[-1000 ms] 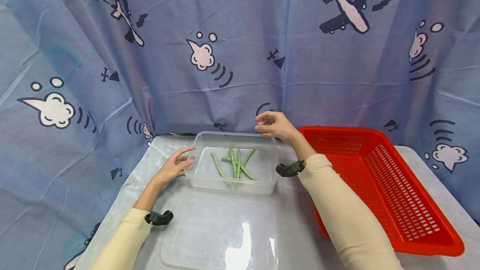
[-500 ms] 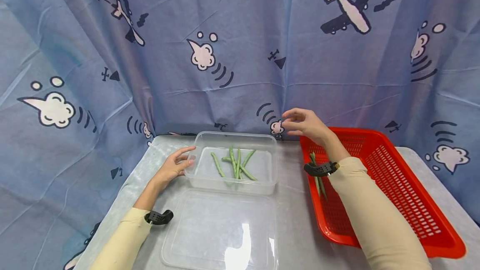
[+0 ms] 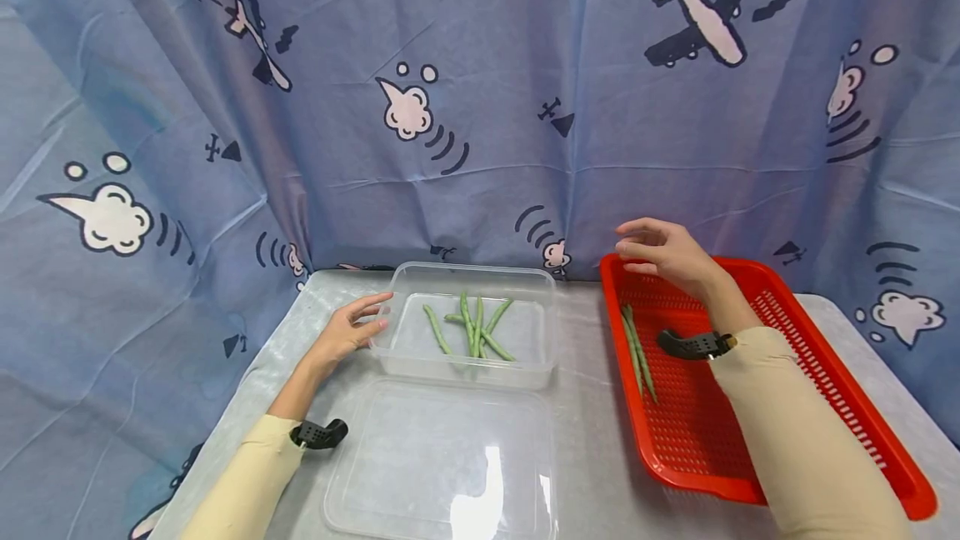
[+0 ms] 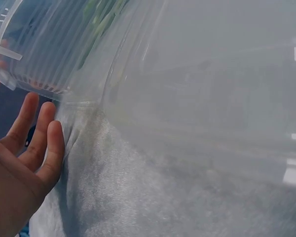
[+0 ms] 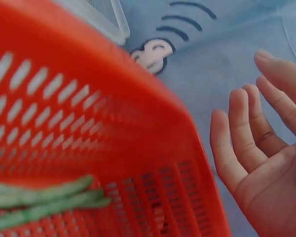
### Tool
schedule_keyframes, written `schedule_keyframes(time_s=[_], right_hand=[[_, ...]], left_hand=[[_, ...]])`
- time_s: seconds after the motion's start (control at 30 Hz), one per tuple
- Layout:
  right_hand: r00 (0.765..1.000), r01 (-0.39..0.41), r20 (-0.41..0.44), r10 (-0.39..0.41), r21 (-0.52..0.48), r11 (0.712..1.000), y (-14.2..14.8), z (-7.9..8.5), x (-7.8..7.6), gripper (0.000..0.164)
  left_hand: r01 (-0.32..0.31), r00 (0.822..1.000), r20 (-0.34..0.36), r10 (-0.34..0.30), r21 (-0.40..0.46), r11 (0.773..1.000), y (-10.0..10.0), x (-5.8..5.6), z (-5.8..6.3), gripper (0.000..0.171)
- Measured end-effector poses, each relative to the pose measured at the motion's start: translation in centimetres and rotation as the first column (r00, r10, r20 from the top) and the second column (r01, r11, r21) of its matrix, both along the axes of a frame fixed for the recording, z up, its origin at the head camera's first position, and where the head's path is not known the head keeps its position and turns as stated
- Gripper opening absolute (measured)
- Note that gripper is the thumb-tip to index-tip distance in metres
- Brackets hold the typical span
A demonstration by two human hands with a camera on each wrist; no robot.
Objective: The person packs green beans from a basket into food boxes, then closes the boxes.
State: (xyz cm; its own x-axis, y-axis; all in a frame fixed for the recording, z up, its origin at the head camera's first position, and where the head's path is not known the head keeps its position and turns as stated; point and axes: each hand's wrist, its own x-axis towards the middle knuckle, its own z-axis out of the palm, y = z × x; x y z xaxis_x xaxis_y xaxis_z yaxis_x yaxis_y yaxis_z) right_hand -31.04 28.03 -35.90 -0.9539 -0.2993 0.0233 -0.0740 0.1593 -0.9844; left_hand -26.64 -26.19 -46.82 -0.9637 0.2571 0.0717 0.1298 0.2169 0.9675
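Note:
My right hand (image 3: 667, 255) hovers over the far left part of the red basket (image 3: 697, 419), fingers loosely bent and nothing between them. Inside that basket a few green beans (image 3: 637, 352) lie along the left wall; the right wrist view shows these beans (image 5: 44, 200) too. My left hand (image 3: 347, 332) is at the left end of a clear plastic container (image 3: 465, 370), its fingers relaxed around the corner. In the left wrist view several fingers (image 4: 38, 140) stand apart from the container wall. Several green beans (image 3: 474, 330) lie crossed on the container floor.
A clear flat lid (image 3: 420, 457) lies on the grey-white table (image 3: 592, 432) in front of the container. Behind the table hangs a blue curtain (image 3: 480, 140) printed with planes and clouds. The basket's raised rim stands to the container's right.
My right hand has moved right, from above the container's far right corner to above the basket, uncovering the beans inside it. The left hand has stayed put.

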Motion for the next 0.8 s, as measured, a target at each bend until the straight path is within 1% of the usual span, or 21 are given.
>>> schedule_keyframes(time_s=[0.13,0.23,0.43,0.5,0.6,0.7,0.8], right_hand=[[1.0,-0.001,-0.005,0.0,-0.043,0.999,1.7,-0.3,0.6,0.035],[1.0,0.009,-0.001,-0.009,-0.065,0.998,2.9,-0.7,1.0,0.03],[1.0,0.028,0.004,-0.028,-0.057,0.998,4.7,-1.9,1.5,0.032],[1.0,0.027,0.013,-0.026,-0.042,0.999,5.1,-2.3,1.6,0.035],[1.0,0.01,0.02,-0.01,0.009,1.0,5.6,-3.0,1.6,0.042],[1.0,-0.02,0.026,0.018,0.092,0.996,5.9,-3.9,1.6,0.049],[0.998,-0.065,0.031,0.061,0.169,0.983,6.2,-5.2,1.5,0.054]], left_hand=[[0.013,1.0,-0.016,-0.013,0.006,1.0,0.1,0.0,0.0,0.049],[0.026,1.0,-0.012,-0.026,0.009,1.0,0.2,0.1,0.0,0.05],[0.036,0.999,0.017,-0.036,0.008,0.999,0.2,0.2,0.1,0.05],[0.031,0.999,0.023,-0.031,0.005,1.0,0.2,0.2,0.1,0.051],[0.028,0.999,0.03,-0.028,0.004,1.0,0.2,0.2,0.0,0.052],[0.028,0.999,0.032,-0.029,0.006,1.0,0.2,0.1,0.0,0.053],[0.036,0.999,0.019,-0.036,0.007,0.999,0.3,0.1,-0.1,0.055]])
